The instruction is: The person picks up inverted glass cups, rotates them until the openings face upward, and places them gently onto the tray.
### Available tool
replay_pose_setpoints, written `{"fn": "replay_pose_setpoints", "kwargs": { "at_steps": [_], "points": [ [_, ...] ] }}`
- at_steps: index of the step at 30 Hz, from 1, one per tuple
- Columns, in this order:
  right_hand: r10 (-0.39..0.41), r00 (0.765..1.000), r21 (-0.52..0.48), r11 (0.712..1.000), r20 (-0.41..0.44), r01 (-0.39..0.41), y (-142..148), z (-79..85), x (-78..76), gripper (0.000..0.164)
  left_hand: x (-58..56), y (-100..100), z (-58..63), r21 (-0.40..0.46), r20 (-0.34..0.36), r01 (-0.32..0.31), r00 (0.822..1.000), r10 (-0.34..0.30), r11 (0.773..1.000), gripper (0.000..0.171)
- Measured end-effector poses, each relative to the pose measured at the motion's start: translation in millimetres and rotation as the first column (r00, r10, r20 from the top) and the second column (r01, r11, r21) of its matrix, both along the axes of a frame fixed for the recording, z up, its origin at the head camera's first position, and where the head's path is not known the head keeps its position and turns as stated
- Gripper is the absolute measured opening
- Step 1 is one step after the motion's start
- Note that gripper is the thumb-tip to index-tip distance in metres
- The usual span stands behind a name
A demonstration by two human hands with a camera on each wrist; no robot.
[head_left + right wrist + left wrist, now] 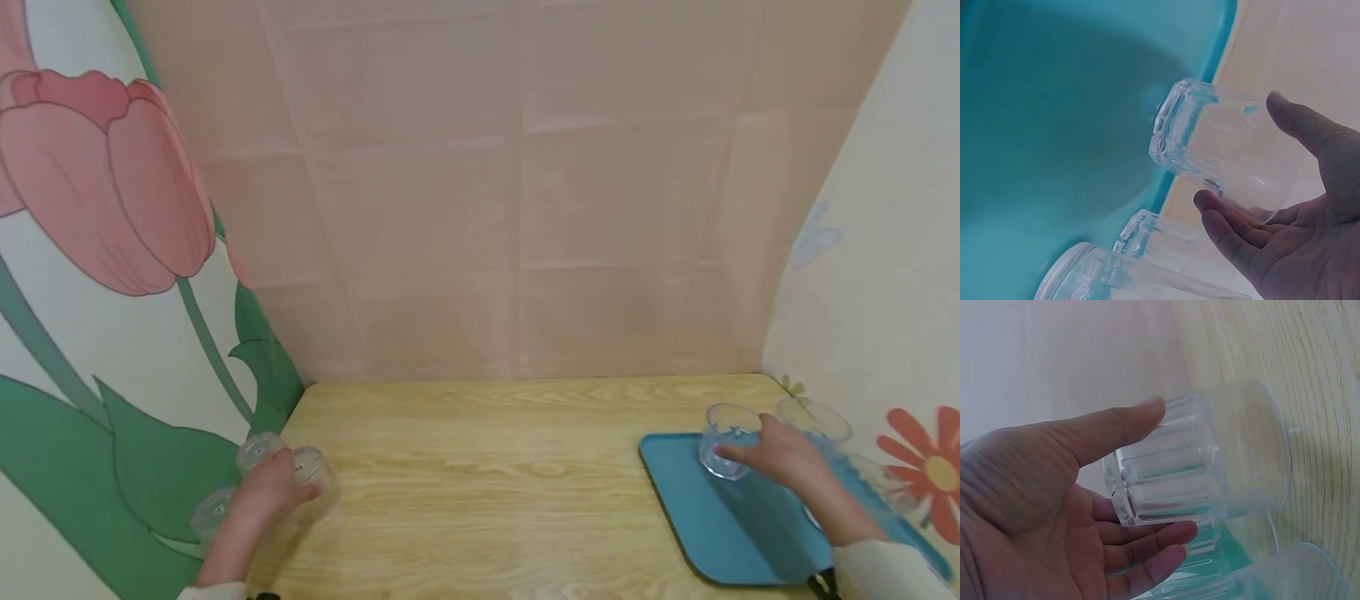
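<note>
At the table's left side my left hand (273, 485) grips a clear faceted glass (1172, 465) that stands bottom up, thumb on one side near the base and fingers on the other. Two more upside-down glasses flank it: one just behind (257, 450), another nearer the left edge (212, 510). My right hand (789, 454) holds an upright clear glass (1225, 153) by its upper wall, between thumb and fingers. That glass's base is at the far left corner of the blue tray (738, 554). Beside it are two similar upright glasses (1085, 278), partly hidden by my hand and arm.
The wood-grain table (487, 492) stretches between the two groups of glasses. A pink sheet (517, 208) hangs along its back edge. Flower-patterned panels close in the left and right sides, the right one close to the tray.
</note>
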State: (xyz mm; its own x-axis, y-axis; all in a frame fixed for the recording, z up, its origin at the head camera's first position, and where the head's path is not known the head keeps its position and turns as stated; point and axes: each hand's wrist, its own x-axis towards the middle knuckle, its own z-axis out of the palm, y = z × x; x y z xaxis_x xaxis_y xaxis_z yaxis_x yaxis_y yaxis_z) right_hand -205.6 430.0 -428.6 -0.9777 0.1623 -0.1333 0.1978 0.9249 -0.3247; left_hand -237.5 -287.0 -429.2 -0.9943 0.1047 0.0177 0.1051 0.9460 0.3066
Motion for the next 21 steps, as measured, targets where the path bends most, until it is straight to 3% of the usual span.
{"fn": "replay_pose_setpoints", "kwargs": {
  "at_steps": [12, 21],
  "points": [
    [-0.002, 1.000, -0.028, 1.000, 0.016, 0.002, 8.7, -13.0, -7.3, 0.131, -2.5, -0.4, 0.2, -0.004, 0.030, -0.005, 1.000, 0.005, 1.000, 0.087],
    [0.001, 1.000, -0.033, 0.999, 0.013, 0.000, 8.0, -13.5, -5.9, 0.130, -2.7, 4.2, 3.0, 0.001, 0.053, -0.023, 0.998, 0.022, 1.000, 0.090]
  ]
}}
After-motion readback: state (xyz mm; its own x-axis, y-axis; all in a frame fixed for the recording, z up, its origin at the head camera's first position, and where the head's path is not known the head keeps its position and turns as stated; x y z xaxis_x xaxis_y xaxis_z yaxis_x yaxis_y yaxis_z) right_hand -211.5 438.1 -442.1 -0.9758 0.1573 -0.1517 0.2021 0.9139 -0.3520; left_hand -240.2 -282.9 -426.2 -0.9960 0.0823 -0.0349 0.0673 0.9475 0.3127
